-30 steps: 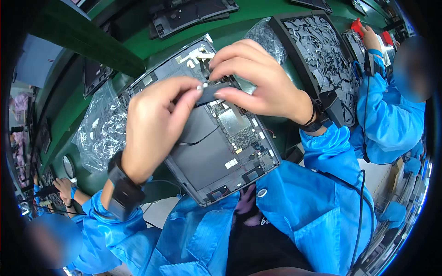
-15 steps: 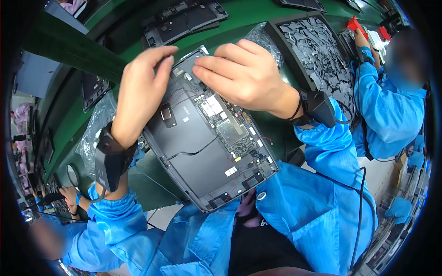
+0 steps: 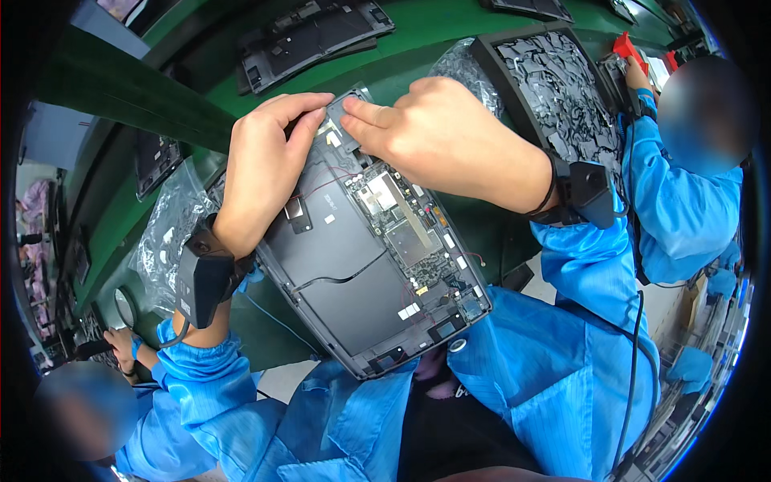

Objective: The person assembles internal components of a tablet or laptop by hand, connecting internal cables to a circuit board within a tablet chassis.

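Observation:
An opened tablet-like device (image 3: 329, 313) lies tilted before me, its grey inside facing up. A circuit board (image 3: 414, 241) runs along its right side, with thin red wires and a black cable (image 3: 341, 279). A small dark module with a shiny face (image 3: 297, 215) rests on the left part. At the device's far end my left hand (image 3: 265, 161) pinches with thumb and forefinger; what lies between them is hidden. Close beside it, my right hand (image 3: 450, 145) presses its bunched fingertips to the far corner. Any small part under those fingers cannot be made out.
A black tray (image 3: 504, 92) full of small dark pieces stands at the far right. Clear plastic bags (image 3: 173, 233) lie on the green bench. Another opened device (image 3: 313, 44) sits at the back. A green post (image 3: 136, 84) crosses at left. Co-workers in blue sit on both sides.
My left hand has moved right, its fingertips now at the device's far edge next to my right hand's. My right wrist has shifted right and downward. The device has turned slightly.

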### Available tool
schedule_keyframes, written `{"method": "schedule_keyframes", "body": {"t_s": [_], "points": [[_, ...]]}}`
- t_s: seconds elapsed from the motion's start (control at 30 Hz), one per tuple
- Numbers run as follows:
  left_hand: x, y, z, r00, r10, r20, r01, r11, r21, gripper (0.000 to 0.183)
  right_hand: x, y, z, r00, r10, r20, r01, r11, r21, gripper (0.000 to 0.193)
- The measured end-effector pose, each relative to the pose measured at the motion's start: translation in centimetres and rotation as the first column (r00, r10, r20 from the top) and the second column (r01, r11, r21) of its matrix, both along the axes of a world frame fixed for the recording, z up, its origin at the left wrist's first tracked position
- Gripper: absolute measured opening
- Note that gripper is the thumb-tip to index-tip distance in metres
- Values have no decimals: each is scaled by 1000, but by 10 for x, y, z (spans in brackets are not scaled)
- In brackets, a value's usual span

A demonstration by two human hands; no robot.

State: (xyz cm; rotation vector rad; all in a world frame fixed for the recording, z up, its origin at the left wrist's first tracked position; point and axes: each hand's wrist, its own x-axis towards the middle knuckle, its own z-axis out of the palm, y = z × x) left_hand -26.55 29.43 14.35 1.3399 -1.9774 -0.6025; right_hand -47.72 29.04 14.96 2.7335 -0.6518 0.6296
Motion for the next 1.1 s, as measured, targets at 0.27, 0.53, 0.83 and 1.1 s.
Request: {"method": "schedule_keyframes", "body": {"t_s": [0.27, 0.53, 0.83, 1.1], "points": [[-1, -1, 2, 998, -19, 59, 17, 999, 47, 23, 8, 9, -12, 997, -69, 37, 61, 981, 185, 29], [5, 0, -6, 999, -32, 12, 33, 998, -50, 23, 14, -12, -35, 769, -210, 604, 76, 968, 239, 35], [23, 7, -3, 1000, -5, -29, 0, 989, -148, 31, 13, -23, -61, 783, -286, 552, -323, 571, 755, 68], [24, 195, -47, 956, 246, -158, -204, 948, 244, 61, -42, 114, -55, 773, -413, 482, -331, 386, 861, 59]]}}
